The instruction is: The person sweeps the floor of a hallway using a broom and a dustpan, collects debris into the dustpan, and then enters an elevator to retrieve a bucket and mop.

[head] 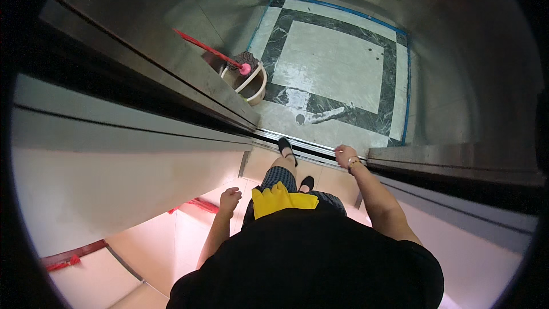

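My left hand (230, 201) hangs at my side with its fingers curled, and I see nothing in it. My right hand (345, 156) is out ahead above the elevator door sill; its fingers are bent and no held object shows. A yellow rubber glove (279, 201) lies against my waist over patterned shorts. Ahead on the left, inside the elevator car, stands a pale plastic bucket (258, 94) with dark water in it. A mop (210, 51) with a red handle rests its grey strands on the bucket's far rim.
The metal door sill (313, 154) crosses in front of my feet. Beyond it the marble-patterned floor (330, 64) has wet patches and dark specks, with blue tape along its edges. Steel door frames (429, 154) stand on both sides. Red cloth strips (203, 206) lie behind the left wall.
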`<state>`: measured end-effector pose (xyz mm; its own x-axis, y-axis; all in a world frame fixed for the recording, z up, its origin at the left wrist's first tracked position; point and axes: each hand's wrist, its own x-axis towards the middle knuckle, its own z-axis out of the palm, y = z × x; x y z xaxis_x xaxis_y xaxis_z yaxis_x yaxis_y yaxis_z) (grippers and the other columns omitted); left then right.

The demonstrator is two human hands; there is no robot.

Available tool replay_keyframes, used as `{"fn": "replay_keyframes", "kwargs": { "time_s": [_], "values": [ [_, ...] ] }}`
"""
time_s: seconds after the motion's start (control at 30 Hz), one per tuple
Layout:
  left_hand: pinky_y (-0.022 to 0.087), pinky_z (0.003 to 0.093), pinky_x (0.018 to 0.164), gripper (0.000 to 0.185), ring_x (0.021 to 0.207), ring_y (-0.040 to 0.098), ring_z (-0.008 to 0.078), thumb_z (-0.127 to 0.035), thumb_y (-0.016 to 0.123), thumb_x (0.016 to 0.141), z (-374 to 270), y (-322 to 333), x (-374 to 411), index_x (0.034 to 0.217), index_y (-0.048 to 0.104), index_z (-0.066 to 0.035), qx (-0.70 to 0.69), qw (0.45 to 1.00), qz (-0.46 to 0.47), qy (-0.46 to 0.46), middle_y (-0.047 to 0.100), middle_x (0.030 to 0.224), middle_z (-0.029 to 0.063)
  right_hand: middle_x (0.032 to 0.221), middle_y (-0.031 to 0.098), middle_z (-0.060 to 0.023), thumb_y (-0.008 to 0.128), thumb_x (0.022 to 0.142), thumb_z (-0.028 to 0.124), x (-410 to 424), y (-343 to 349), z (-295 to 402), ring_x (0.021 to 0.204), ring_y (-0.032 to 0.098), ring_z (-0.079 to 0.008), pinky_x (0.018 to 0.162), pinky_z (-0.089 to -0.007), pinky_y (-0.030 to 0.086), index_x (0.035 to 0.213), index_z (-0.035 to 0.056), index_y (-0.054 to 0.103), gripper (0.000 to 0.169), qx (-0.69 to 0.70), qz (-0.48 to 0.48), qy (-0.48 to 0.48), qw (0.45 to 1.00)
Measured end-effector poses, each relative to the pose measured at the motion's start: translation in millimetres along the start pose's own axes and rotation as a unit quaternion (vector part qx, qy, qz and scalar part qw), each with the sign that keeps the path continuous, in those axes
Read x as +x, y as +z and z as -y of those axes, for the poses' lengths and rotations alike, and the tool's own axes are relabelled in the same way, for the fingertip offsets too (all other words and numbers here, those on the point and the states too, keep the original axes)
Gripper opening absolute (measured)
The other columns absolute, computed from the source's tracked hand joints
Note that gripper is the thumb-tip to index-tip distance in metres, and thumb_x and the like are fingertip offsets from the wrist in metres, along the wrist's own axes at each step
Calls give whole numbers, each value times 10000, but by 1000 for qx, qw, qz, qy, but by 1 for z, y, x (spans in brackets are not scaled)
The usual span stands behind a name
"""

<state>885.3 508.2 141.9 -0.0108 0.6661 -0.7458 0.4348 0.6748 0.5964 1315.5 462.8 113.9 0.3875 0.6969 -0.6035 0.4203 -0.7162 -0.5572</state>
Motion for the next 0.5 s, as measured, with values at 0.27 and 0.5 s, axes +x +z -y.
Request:
{"fn": "replay_keyframes", "kwargs": {
  "time_s": [0.27, 0.5],
  "values": [
    [411, 265, 503, 209, 548, 525, 155, -150, 497, 666, -49, 5, 93, 763, 563, 23, 144, 987, 30, 60, 554, 623, 91, 637, 566, -104, 462, 693, 169, 64, -31, 15, 515, 546, -173, 487, -290, 449, 872, 47, 555, 236, -105, 41, -52, 992],
    [408, 242, 580, 239, 629, 517, 139, -122, 501, 684, -173, 41, 152, 884, 543, 1, 37, 987, 8, 157, 560, 716, 77, 523, 500, -83, 443, 700, 103, 106, -90, -31, 437, 492, -170, 357, -274, 390, 725, 19, 540, 131, -23, 36, 193, 980]
  ]
}}
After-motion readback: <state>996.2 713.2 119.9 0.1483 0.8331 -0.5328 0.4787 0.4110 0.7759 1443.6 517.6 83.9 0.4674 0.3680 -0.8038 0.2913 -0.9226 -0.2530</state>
